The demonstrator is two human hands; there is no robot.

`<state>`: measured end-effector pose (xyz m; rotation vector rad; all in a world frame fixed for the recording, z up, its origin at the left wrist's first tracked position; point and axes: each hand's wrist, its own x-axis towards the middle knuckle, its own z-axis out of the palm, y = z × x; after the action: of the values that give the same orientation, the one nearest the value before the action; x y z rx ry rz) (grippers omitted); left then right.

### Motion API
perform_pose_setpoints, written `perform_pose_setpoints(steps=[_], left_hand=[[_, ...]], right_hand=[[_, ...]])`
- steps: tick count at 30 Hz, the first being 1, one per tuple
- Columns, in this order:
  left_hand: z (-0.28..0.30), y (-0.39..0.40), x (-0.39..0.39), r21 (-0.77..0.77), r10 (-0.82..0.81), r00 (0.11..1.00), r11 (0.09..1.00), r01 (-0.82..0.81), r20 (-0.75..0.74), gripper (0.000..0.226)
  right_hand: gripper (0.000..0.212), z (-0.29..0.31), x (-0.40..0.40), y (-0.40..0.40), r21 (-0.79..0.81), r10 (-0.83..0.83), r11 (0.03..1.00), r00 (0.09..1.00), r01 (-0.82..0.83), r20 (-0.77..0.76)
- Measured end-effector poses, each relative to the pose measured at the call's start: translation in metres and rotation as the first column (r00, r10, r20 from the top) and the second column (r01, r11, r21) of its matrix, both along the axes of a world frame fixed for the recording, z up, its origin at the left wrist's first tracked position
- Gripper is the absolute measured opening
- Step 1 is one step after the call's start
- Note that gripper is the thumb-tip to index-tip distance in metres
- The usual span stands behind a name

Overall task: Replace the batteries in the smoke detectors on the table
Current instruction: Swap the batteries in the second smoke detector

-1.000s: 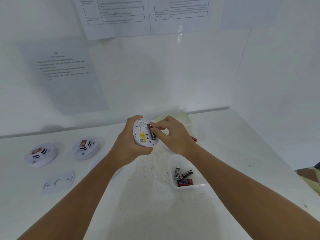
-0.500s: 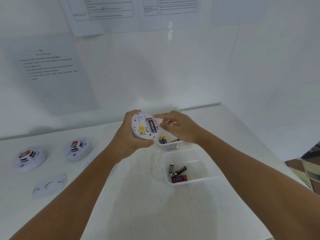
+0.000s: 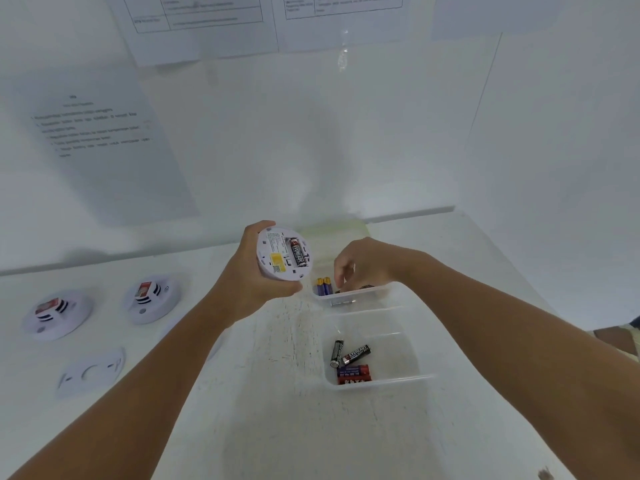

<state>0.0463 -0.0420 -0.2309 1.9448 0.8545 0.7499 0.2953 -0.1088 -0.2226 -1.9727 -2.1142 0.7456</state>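
The left hand (image 3: 256,282) gripped the detector (image 3: 282,254) by its rim, back side up, raised above the bench (image 3: 277,410) near the middle of the view. One black battery (image 3: 298,252) sat in its open bay, with the slot beside it seemingly unfilled. At about three o'clock from the detector, the right hand (image 3: 360,265) dipped into the far tray (image 3: 356,299), fingers (image 3: 341,280) curled down among the cells; whether they had pinched one, I could not tell. Two blue batteries (image 3: 322,286) lay at that tray's left end. At five o'clock, the near tray (image 3: 381,382) held several black and red cells (image 3: 349,358).

The detector looked like a light, stiff plastic shell, smooth enough to slip, so the rim hold seemed right, keeping the bay clear. The batteries looked small, hard and prone to rolling; a pinch across the middle should suit them best.

Out at nine o'clock, two more detectors (image 3: 149,299) sat on the bench, with a loose cover plate (image 3: 91,372) nearer in at eight. The bench was white and scuffed, closed in by white walls with printed sheets (image 3: 104,140) taped up at eleven and twelve o'clock.
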Motion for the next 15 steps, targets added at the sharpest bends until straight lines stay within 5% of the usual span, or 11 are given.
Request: perform_pose_setpoints(steps=[15], left_hand=[[-0.003, -0.004, -0.004, 0.014, 0.069, 0.998, 0.997, -0.069, -0.007, 0.102]], right_hand=[[0.015, -0.013, 0.001, 0.018, -0.06, 0.094, 0.994, 0.987, -0.086, 0.131]])
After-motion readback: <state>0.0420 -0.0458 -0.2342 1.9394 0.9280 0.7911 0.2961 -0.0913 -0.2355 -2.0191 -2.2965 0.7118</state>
